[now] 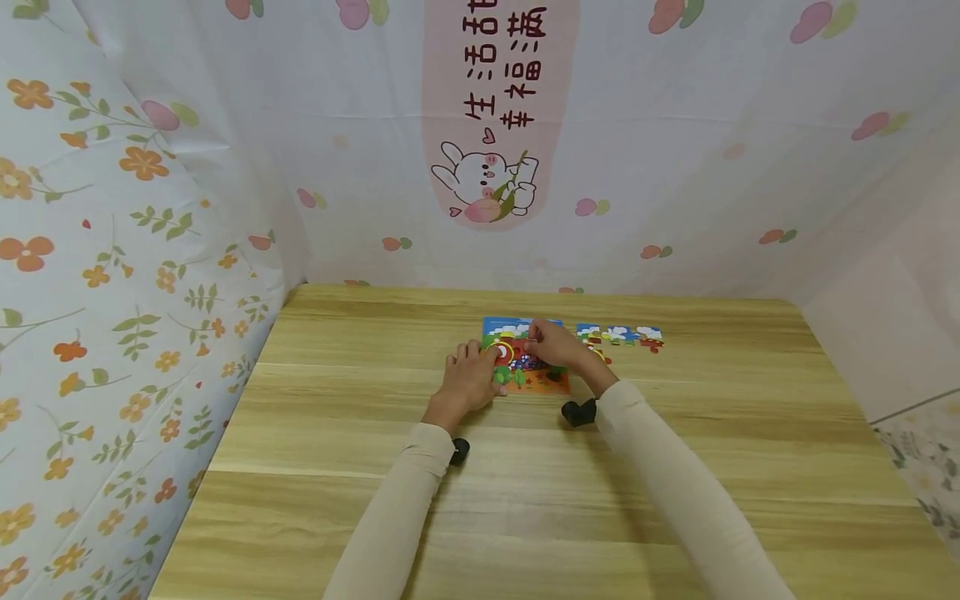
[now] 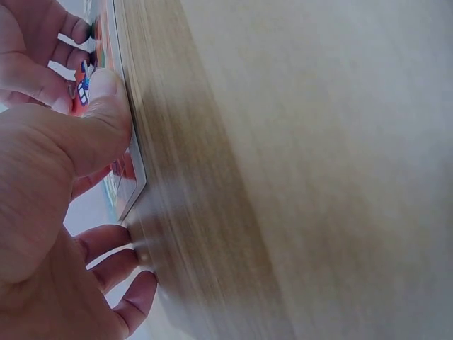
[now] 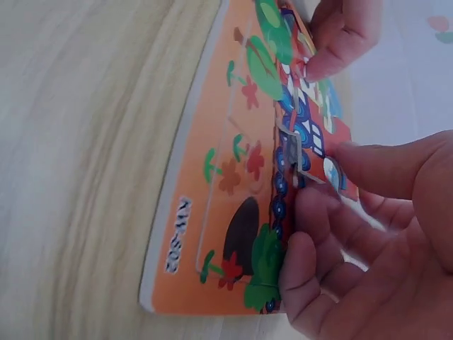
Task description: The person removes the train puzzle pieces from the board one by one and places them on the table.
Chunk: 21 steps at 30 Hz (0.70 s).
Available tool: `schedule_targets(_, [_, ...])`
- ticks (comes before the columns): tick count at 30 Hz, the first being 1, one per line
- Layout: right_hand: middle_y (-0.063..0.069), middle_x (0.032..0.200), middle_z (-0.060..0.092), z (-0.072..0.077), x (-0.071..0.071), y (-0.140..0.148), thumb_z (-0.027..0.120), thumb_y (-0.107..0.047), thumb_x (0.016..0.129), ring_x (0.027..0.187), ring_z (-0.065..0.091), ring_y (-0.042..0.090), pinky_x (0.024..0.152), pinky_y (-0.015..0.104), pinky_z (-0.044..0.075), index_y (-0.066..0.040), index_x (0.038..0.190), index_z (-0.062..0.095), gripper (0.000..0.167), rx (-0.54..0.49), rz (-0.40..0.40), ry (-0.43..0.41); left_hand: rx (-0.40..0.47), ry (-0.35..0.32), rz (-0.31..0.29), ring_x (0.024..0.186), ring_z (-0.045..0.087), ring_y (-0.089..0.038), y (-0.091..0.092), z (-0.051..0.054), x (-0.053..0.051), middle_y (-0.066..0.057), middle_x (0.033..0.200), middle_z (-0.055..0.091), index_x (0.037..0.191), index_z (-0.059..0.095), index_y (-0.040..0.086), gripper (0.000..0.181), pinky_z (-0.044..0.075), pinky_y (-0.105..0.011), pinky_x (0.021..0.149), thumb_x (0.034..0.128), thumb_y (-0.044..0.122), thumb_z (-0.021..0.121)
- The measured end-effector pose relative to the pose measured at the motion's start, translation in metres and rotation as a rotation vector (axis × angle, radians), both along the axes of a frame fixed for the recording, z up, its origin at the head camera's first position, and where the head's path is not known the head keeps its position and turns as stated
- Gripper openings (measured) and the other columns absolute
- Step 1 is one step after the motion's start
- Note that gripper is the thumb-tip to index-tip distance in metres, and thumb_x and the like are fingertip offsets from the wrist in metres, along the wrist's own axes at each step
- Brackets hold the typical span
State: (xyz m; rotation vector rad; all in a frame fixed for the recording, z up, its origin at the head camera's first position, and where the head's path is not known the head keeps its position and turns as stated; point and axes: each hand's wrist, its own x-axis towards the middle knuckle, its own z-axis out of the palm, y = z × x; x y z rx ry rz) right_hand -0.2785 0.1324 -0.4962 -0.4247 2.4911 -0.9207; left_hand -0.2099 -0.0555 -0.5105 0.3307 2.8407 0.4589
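Note:
A colourful puzzle board (image 1: 540, 385) with an orange lower part lies on the table; the right wrist view shows its orange border (image 3: 191, 255) close up. The left hand (image 1: 468, 379) rests at the board's left side, thumb on its surface and other fingers spread over the edge and table, as the left wrist view shows for that hand (image 2: 71, 177). The right hand (image 1: 558, 346) pinches a red and blue puzzle piece (image 3: 329, 142) between thumb and fingers, tilted above the board; in the right wrist view this hand (image 3: 382, 227) hides part of the board.
Several loose puzzle pieces (image 1: 619, 335) lie right of the board, some partly behind the right wrist. Black wrist devices (image 1: 580, 413) sit under both wrists. A patterned cloth (image 1: 360, 167) hangs behind the wooden table (image 1: 525, 500), and floral cloth at the left.

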Motion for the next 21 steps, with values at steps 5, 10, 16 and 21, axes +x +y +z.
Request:
schedule_targets(5, [0.011,0.088,0.058,0.003,0.001,-0.001,0.055,-0.009,0.099,0.074,0.051,0.022,0.067,0.031,0.041,-0.004,0.1,0.053,0.006,-0.009,-0.012,0.064,0.007,0.002,0.002,0.122,0.038,-0.032,-0.001,0.001,0.0,-0.015,0.136,0.041,0.144,0.046,0.018,0.066,0.032,-0.042,0.091,0.0885,0.044,0.071])
schedule_targets(10, [0.01,0.084,0.065,0.001,0.001,0.0,0.057,-0.007,0.097,0.068,0.057,0.019,0.061,0.029,0.044,-0.004,0.096,0.061,0.005,-0.048,-0.047,0.111,0.011,-0.002,-0.005,0.122,0.039,-0.033,-0.001,0.002,0.001,-0.015,0.135,0.042,0.141,0.047,0.017,0.064,0.033,-0.042,0.09,0.0887,0.043,0.071])
schedule_targets(16, [0.01,0.087,0.065,0.001,0.001,0.008,0.058,-0.01,0.099,0.073,0.06,0.021,0.065,0.029,0.047,-0.002,0.104,0.064,0.011,-0.117,-0.094,0.094,0.022,0.003,0.0,0.122,0.038,-0.032,-0.001,0.002,0.002,-0.015,0.134,0.042,0.142,0.047,0.015,0.065,0.033,-0.044,0.092,0.0882,0.042,0.072])
schedule_targets(21, [0.013,0.095,0.066,0.003,-0.001,0.024,0.059,-0.011,0.1,0.084,0.067,0.025,0.072,0.035,0.054,0.0,0.11,0.064,0.016,-0.157,-0.155,0.024,0.033,0.005,-0.003,0.123,0.038,-0.033,-0.002,0.002,0.002,-0.016,0.135,0.042,0.144,0.046,0.016,0.066,0.033,-0.044,0.093,0.0889,0.042,0.071])
